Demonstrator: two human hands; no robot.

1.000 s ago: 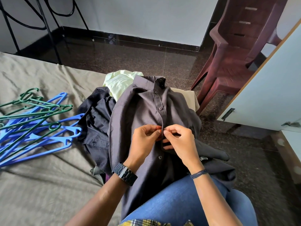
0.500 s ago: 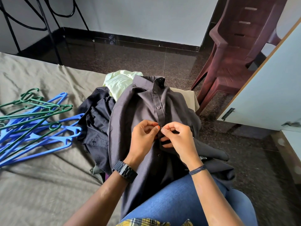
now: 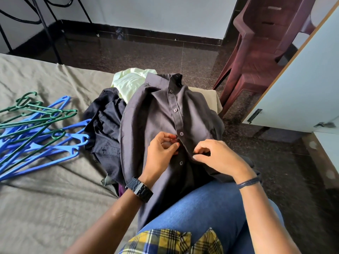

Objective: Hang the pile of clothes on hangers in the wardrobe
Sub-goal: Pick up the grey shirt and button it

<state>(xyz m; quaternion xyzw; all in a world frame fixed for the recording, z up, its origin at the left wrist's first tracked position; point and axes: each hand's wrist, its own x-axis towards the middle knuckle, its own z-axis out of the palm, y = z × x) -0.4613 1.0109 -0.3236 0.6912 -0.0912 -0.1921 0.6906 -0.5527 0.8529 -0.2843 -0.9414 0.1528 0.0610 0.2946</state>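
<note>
Both hands pinch the grey shirt atop the pile at the bed's right edge: left hand beside the placket, right hand gripping its edge. Undo remaining buttons gently, top downward.

To your left the bed sheet lies bare below the hangers; the clothes pile blocks the middle — rightward, floor opens, hemmed by the chair and wardrobe door.
</note>
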